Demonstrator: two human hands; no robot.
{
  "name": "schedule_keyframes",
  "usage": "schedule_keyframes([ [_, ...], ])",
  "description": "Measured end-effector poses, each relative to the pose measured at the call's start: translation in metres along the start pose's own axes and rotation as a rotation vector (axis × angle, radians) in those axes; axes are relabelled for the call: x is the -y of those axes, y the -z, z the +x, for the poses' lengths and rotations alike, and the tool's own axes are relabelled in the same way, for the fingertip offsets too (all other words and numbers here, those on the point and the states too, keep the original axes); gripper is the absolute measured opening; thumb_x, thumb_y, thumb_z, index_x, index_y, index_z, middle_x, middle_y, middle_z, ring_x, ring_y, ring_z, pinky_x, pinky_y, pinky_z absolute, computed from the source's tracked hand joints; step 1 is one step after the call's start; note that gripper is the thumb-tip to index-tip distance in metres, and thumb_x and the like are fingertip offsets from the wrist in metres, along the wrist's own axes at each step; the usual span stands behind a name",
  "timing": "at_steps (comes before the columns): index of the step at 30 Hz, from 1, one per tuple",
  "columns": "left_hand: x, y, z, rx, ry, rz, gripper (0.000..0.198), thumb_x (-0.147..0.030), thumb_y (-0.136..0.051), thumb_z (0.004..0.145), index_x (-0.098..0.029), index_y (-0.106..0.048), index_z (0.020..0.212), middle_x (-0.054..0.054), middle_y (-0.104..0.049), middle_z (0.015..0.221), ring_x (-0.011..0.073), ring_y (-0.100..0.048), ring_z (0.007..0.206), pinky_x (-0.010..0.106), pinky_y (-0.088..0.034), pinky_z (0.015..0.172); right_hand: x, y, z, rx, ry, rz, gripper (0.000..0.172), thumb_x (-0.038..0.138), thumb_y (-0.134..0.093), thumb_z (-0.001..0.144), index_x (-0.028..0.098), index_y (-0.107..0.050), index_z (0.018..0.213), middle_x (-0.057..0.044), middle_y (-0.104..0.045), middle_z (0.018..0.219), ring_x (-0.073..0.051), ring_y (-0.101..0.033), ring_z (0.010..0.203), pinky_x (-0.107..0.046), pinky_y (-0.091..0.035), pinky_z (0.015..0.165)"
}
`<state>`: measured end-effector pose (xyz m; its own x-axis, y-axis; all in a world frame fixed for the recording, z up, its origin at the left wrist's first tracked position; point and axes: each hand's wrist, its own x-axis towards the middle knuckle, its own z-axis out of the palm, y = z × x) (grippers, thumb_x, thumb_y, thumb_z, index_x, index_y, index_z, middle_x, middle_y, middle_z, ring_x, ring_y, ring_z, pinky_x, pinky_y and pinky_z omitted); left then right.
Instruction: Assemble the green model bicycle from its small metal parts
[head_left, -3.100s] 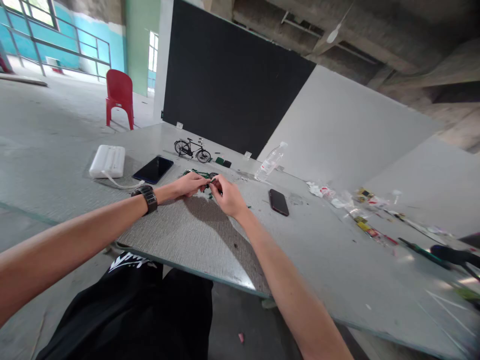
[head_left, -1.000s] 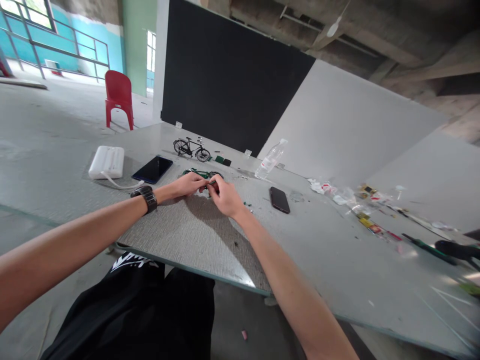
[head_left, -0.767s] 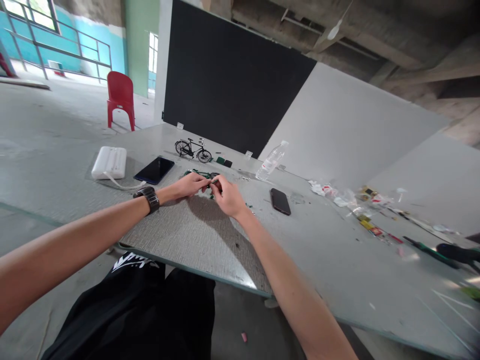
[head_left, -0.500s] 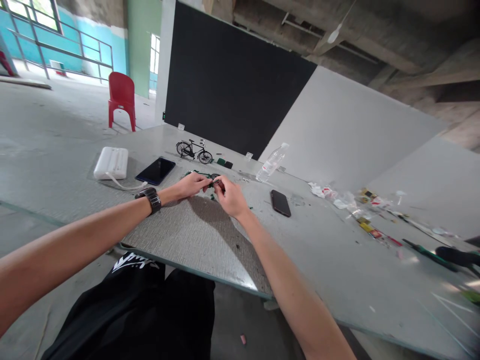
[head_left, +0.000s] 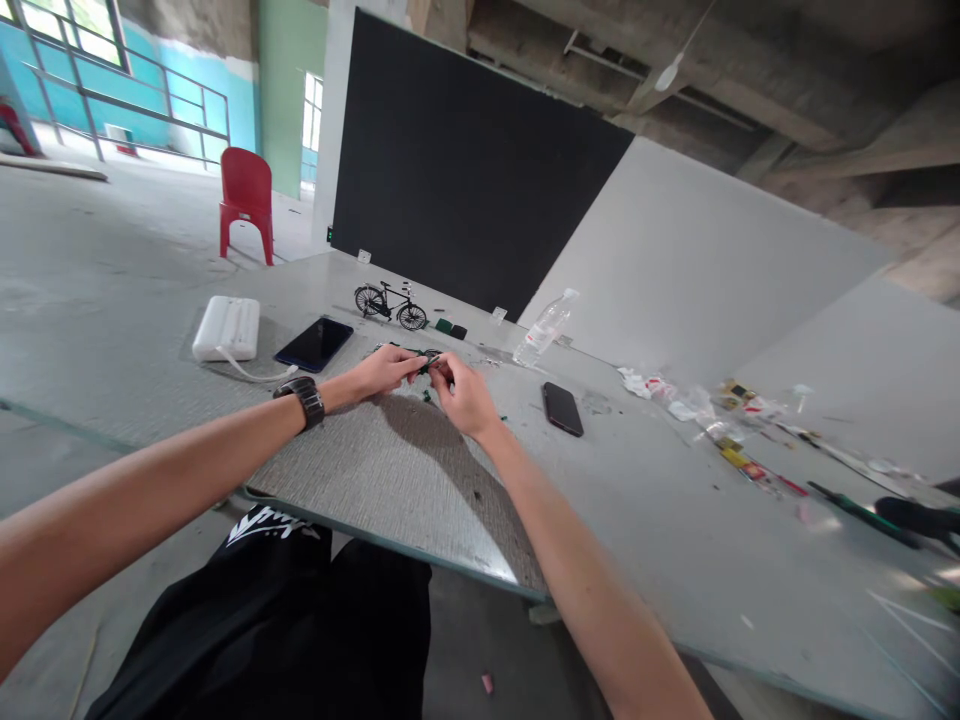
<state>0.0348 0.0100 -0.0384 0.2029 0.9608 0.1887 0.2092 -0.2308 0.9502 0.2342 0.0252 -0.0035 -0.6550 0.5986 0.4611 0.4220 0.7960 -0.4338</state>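
Note:
My left hand rests low over the table with thumb and fingers pinched on a small dark green model part. From the other side my right hand meets it, thumb and fingertips closed on the same part; the fingers hide much of it. Thin green pieces also show behind my left hand. A tiny green bit lies just below the fingertips. Beyond the hands stands an assembled black model bicycle, upright. Small dark green and black flat pieces lie to its right.
Left of my hands are a dark phone and a white power bank with a cable. To the right, a clear bottle leans tilted in view, near another phone. Wrappers and litter spread along the table's far right.
Both hands stay at nearly the same place, still on the green part. The right fingers have shifted slightly, and the whole view has moved a little.

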Motion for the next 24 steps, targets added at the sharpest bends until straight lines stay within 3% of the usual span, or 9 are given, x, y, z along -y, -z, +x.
schedule_keyframes([
  [17, -0.013, -0.004, -0.007, 0.005, 0.034, -0.243, 0.043, -0.042, -0.052, 0.100, -0.018, -0.049, 0.064, -0.008, -0.026, 0.043, 0.0061, -0.022, 0.037, 0.021, -0.018, 0.040, 0.001, 0.001, -0.001, -0.040, 0.036, 0.009, 0.017, 0.032, -0.044, 0.100, 0.022, -0.056, 0.106, -0.004, -0.070, 0.083, -0.019, -0.062, 0.072, -0.033, -0.045, 0.072],
  [24, -0.015, -0.004, -0.006, -0.029, 0.099, -0.276, 0.044, -0.041, -0.049, 0.102, -0.018, -0.050, 0.065, -0.008, -0.028, 0.043, 0.0051, -0.022, 0.035, 0.019, -0.016, 0.038, 0.001, 0.003, -0.001, -0.049, 0.065, 0.057, 0.019, 0.032, -0.045, 0.102, 0.022, -0.058, 0.111, -0.007, -0.074, 0.098, -0.022, -0.071, 0.093, -0.036, -0.050, 0.082],
])
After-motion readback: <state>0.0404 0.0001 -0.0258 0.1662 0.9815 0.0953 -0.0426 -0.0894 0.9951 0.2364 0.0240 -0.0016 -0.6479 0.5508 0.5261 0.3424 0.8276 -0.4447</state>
